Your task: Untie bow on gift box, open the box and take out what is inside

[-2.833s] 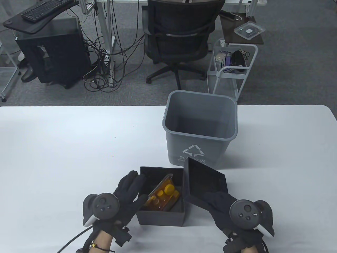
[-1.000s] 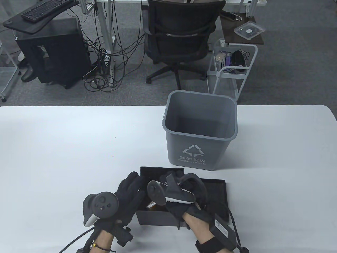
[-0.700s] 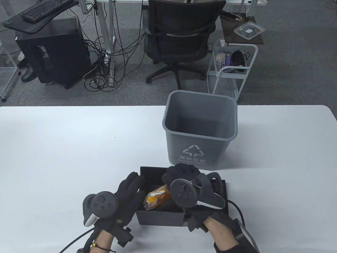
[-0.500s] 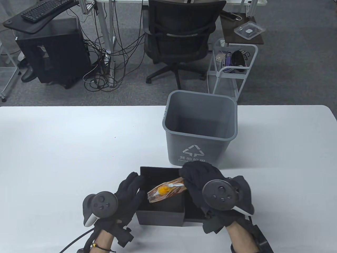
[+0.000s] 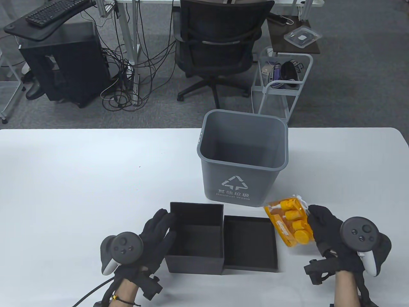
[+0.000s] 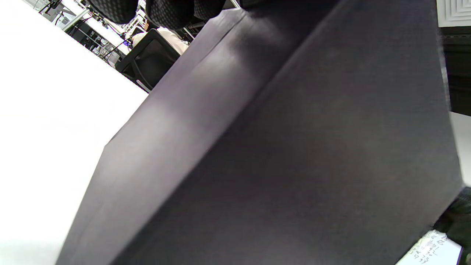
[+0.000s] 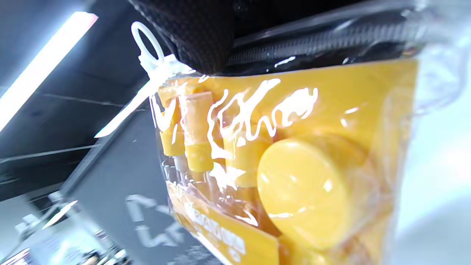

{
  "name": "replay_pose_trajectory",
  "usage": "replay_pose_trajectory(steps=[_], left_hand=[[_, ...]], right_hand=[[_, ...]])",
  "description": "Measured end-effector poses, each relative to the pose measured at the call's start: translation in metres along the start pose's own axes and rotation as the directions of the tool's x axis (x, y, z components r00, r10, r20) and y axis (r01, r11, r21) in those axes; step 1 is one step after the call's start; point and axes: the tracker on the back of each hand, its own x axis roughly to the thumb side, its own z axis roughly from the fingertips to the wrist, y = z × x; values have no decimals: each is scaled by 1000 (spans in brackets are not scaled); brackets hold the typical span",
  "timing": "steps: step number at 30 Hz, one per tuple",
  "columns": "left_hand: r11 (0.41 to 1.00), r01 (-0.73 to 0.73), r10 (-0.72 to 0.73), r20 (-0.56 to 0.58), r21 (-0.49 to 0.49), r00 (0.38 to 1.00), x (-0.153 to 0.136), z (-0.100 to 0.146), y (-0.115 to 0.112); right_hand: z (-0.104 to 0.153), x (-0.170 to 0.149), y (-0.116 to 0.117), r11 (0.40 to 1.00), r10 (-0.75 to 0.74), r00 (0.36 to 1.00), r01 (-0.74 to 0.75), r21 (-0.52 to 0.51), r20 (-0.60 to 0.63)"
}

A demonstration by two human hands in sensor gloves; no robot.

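Held the yellow packet (image 5: 290, 221) in the right hand (image 5: 332, 233), right of the lid (image 5: 250, 243) and near the grey bin (image 5: 243, 156); rested the left hand (image 5: 153, 236), fingers straight, against the open box (image 5: 195, 257) on the surface (image 5: 80, 192).

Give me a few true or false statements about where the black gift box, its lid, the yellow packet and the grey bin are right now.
1. The black gift box still holds the packet. False: it is empty.
2. The right hand holds the clear packet of yellow bottles. True.
3. The black lid lies open side up, right of the box. True.
4. The left hand is inside the grey waste bin. False: it rests against the box's left side.
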Motion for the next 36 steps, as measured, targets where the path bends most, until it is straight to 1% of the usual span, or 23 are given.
replay_pose_trajectory(steps=[3,4,8,9,10,12,17,20,22,25,26,28,29,30,31,32,33,35,36], left_hand=[[1000,0,0,-1,0,1000,0,0,0],[1000,1,-1,-1,0,1000,0,0,0],[1000,-4,4,-3,-1,1000,-1,0,0],[1000,-4,4,-3,-1,1000,-1,0,0],[1000,-5,5,-3,-2,1000,-1,0,0],[1000,-6,6,-3,-2,1000,-1,0,0],[1000,-5,5,-3,-3,1000,-1,0,0],[1000,-8,8,-3,-4,1000,-1,0,0],[1000,-9,9,-4,-5,1000,-1,0,0],[1000,-10,10,-4,-5,1000,-1,0,-1],[1000,-10,10,-4,-5,1000,-1,0,-1],[1000,-10,10,-4,-5,1000,-1,0,-1],[1000,-10,10,-4,-5,1000,-1,0,-1],[1000,-10,10,-4,-5,1000,-1,0,-1],[1000,-10,10,-4,-5,1000,-1,0,-1],[1000,-10,10,-4,-5,1000,-1,0,-1],[1000,-17,17,-6,-7,1000,-1,0,-1],[1000,-19,19,-6,-8,1000,-1,0,-1],[1000,-19,19,-6,-8,1000,-1,0,-1]], right_hand=[[-2,-33,8,999,-9,982,3,-36,-189],[-3,-41,12,998,-14,976,2,-59,-219],[-7,-72,32,1000,-31,933,28,-13,-359],[-7,-74,34,1000,-23,929,25,0,-370],[-8,-79,40,999,27,918,-14,34,-395],[-8,-81,45,995,97,909,-79,59,-406],[-8,-74,54,959,284,884,-267,99,-370],[-7,-65,58,934,357,875,-340,109,-327],[-6,-55,59,920,392,878,-378,104,-274],[0,-25,67,908,414,903,-402,118,-112],[3,-13,72,906,408,912,-399,143,-37],[10,5,79,898,405,912,-411,159,66],[16,17,87,889,384,908,-413,198,168],[19,24,92,883,358,906,-407,235,226],[28,36,104,866,300,900,-396,305,315],[30,40,108,857,285,896,-397,328,339],[36,47,119,830,264,883,-413,375,389],[43,55,134,763,306,843,-495,415,443],[47,58,143,703,375,796,-578,414,475]])
